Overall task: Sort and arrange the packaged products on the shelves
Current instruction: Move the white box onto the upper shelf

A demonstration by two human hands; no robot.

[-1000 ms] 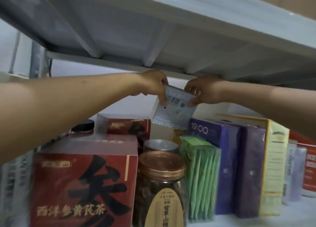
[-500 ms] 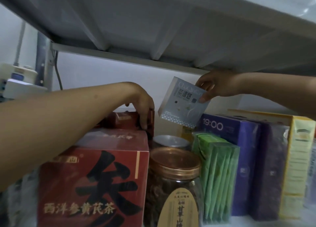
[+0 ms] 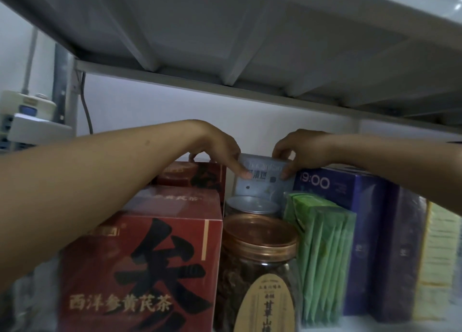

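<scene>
A small pale blue-grey box (image 3: 262, 181) stands at the back of the shelf, behind a silver-lidded can (image 3: 252, 205). My left hand (image 3: 220, 149) pinches its left top corner, thumb on the front face. My right hand (image 3: 297, 151) grips its right top corner, thumb on the front. The box sits between a red box at the back (image 3: 197, 176) and a blue box marked 19:00 (image 3: 350, 201). Its lower part is hidden by the can.
In front stand a large red tea box (image 3: 150, 269), a copper-lidded jar (image 3: 260, 264), green sachets (image 3: 322, 251), a purple box (image 3: 402, 251) and a yellow box (image 3: 440, 261). The upper shelf's underside (image 3: 225, 44) hangs close above. A power strip (image 3: 27, 121) is at far left.
My right hand has lowered the small box from mid-air into the gap at the back. My left hand has left the red box and come back onto the small box's left corner.
</scene>
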